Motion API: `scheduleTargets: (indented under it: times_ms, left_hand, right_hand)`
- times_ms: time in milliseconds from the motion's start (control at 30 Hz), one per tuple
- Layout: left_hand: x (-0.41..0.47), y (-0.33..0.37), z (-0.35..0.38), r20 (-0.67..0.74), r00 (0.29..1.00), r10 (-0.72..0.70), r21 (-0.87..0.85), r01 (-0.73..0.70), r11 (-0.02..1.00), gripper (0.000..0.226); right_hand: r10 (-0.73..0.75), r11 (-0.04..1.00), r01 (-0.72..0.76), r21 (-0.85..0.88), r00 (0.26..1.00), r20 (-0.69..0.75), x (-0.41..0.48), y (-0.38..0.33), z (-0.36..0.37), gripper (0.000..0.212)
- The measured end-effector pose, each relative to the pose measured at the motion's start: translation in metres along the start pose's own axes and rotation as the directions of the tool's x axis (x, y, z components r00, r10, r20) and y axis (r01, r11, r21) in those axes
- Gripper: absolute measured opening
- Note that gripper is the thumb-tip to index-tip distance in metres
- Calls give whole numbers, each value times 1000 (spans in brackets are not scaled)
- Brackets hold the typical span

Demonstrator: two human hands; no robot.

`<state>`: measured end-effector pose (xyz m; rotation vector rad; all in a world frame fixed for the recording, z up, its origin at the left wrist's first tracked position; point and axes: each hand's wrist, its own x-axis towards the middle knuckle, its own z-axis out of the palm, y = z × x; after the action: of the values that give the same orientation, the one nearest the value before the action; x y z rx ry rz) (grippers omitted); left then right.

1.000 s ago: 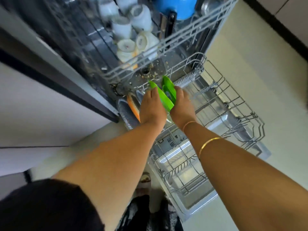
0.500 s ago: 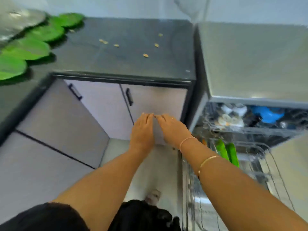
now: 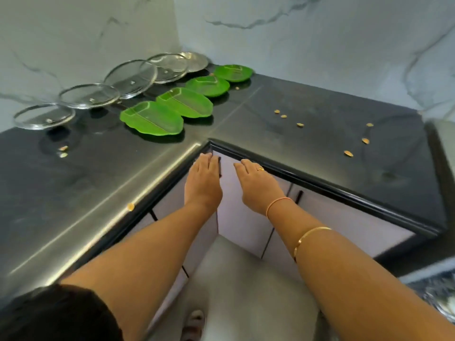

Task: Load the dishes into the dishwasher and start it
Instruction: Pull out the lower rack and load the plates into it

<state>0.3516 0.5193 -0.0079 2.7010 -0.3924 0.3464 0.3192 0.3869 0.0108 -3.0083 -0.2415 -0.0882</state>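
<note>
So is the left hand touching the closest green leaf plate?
Apart. The head view shows the left hand in front of the cabinet, with bare black counter between it and the closest green leaf plate.

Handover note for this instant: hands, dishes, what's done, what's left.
Left hand and right hand: both open and empty, held out toward the inner corner of the counter.
On the counter: four green leaf plates in a row, with four glass lids and a steel plate behind them.
Done: cannot judge; the dishwasher is only a blurred sliver at lower right.
Left: load these dishes, then start it.
</note>
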Motion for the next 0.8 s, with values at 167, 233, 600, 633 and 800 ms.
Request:
scheduleTargets:
  times_ms: [167,233,600,633,800]
  left_hand:
    - [57,-85,-17,-129,949,-289,-178,265,948,65]
    - [74,-112,-20,-143,893,-426,-246,385,890,66]
    - [103,-144,-8,5,783,-622,-428,564,706,72]
    - [102,-141,-6,4,775,-632,-449,566,691,70]
    - [91,-106,-3,20,685,-728,-526,627,575,54]
  right_hand:
    - [-122,991,122,49,993,-4,115,-57,16,59]
    - [-167,985,168,42,985,-30,156,-81,24,64]
    - [-66,997,56,-53,978,-198,216,-117,73,38]
    - [-53,998,39,-57,964,-259,209,-115,71,40]
    - [-171,984,142,-107,922,-347,165,-84,67,26]
